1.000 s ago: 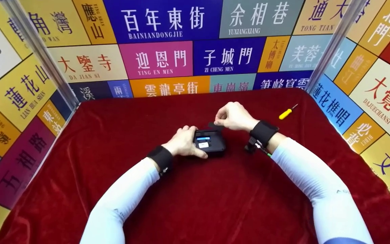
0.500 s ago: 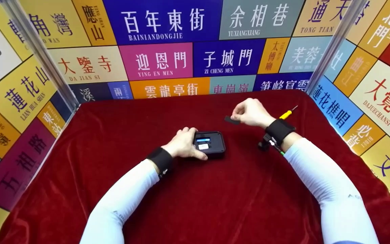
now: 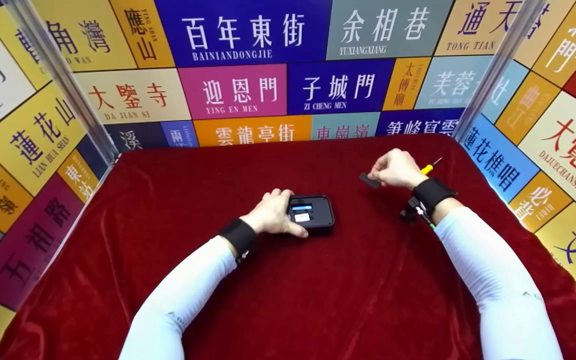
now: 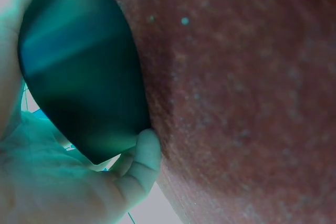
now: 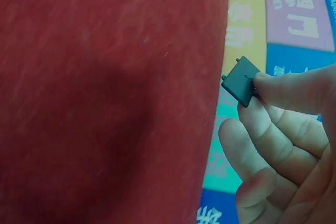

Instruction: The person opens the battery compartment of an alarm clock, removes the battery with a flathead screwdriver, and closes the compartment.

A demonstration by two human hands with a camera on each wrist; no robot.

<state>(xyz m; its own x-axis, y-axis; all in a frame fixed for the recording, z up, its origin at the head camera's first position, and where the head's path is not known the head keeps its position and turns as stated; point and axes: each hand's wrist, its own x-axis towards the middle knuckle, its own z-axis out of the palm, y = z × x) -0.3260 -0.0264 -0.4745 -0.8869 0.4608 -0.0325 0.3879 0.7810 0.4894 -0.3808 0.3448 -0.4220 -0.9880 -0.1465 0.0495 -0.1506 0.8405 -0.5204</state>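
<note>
My left hand (image 3: 270, 215) grips the left side of a black rounded box-shaped device (image 3: 326, 212), its thumb along the near edge. In the device's recessed face shows a blue cylinder like a battery (image 3: 302, 207), with a white label (image 3: 302, 217) nearer me. The left wrist view has the device's dark side (image 4: 84, 72) between thumb and fingers. Off to the right, my right hand (image 3: 399, 169) pinches a small black battery cover (image 3: 369, 180) between thumb and fingertip. Two little tabs stick out from one edge of that cover (image 5: 241, 81) in the right wrist view.
A yellow-handled screwdriver (image 3: 427, 169) lies just beyond the right hand, partly hidden by it. Dark red velvet cloth (image 3: 348, 295) spreads under everything. Panels with colourful printed signs (image 3: 235, 90) stand along the back and both sides.
My right hand has carried the battery cover rightward, away from the device, and now overlaps the screwdriver. The left hand and the device have stayed in place.
</note>
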